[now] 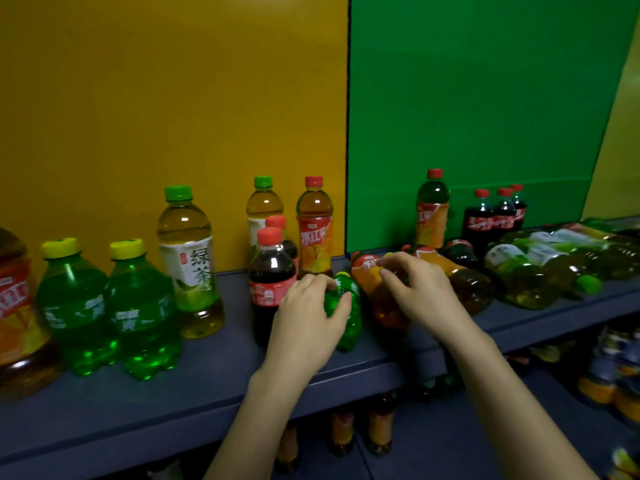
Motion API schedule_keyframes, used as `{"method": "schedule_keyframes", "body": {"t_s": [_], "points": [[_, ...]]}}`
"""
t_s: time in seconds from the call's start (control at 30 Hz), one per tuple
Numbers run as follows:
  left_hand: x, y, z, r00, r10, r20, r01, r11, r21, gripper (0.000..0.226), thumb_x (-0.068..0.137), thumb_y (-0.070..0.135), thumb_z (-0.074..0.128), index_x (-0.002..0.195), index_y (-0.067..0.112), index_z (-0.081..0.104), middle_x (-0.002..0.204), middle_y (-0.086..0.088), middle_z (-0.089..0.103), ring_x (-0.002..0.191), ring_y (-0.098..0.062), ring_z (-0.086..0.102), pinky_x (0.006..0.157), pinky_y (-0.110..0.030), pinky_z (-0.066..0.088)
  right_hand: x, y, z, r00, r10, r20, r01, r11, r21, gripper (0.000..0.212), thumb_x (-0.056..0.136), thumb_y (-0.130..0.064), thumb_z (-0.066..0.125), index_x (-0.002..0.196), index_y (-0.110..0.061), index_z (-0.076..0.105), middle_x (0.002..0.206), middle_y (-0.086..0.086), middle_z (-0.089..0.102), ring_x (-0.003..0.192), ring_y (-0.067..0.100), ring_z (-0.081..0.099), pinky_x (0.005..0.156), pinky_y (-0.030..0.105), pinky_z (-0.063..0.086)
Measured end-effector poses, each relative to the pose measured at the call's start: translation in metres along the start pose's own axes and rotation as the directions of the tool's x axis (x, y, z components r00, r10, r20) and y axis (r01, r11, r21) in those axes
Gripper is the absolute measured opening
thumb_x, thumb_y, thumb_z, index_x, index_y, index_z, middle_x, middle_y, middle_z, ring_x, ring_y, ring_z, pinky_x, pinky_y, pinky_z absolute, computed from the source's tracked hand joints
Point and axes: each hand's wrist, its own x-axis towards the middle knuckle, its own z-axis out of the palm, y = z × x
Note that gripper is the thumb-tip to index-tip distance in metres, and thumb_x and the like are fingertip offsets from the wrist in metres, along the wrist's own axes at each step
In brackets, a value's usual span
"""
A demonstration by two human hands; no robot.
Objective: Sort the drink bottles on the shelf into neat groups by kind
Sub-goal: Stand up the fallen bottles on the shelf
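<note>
Hands on two toppled bottles, mid-shelf (207,382).
Our left hand (308,323) grasps the green soda bottle (348,306); beside it, our right hand (420,289) grips the iced-tea bottle (372,282), both lying cap-away.

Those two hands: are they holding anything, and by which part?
The left hand grips a small green soda bottle by its upper body. The right hand rests on a lying orange-labelled tea bottle; a closed grip cannot be told.
</note>
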Motion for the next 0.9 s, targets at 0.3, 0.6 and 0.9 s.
{"method": "schedule_keyframes", "body": {"t_s": [0.3, 0.6, 0.9], "points": [[0.056, 0.022, 0.038, 0.73, -0.614, 0.302, 0.445, 0.761, 0.472, 0.063, 0.076, 0.059, 0.059, 0.119, 0.013, 0.053, 0.118, -0.007, 0.057, 0.107, -0.027, 0.055, 0.082, -0.031, 0.045, 0.059, 0.016, 0.008, 0.869, 0.22, 0.443, -0.023, 0.913, -0.408, 0.06, 0.081, -0.053, 0.057, 0.121, -0.009, 0.054, 0.126, 0.012, 0.055, 0.111, 0.029, 0.055, 0.089, 0.034, 0.046], [0.047, 0.024, 0.048, 0.756, -0.635, 0.158, 0.521, 0.731, 0.442, 0.064, 0.08, 0.054, 0.056, 0.124, 0.01, 0.045, 0.123, -0.01, 0.055, 0.112, -0.03, 0.052, 0.083, -0.033, 0.041, 0.073, 0.021, 0.026, 0.79, 0.379, 0.483, -0.223, 0.91, -0.349, 0.08, 0.075, -0.052, 0.064, 0.136, -0.008, 0.036, 0.136, 0.015, 0.044, 0.12, 0.028, 0.05, 0.092, 0.031, 0.044], [0.02, 0.031, 0.061, 0.883, -0.45, -0.135, 0.466, 0.875, 0.13, 0.069, 0.084, 0.048, 0.057, 0.133, 0.011, 0.028, 0.133, -0.008, 0.044, 0.118, -0.031, 0.048, 0.088, -0.037, 0.039, 0.052, 0.035, 0.025, 0.895, 0.199, 0.4, -0.177, 0.98, -0.093, 0.068, 0.083, -0.04, 0.058, 0.132, 0.0, 0.034, 0.133, 0.02, 0.04, 0.123, 0.036, 0.043, 0.098, 0.036, 0.037]]}}
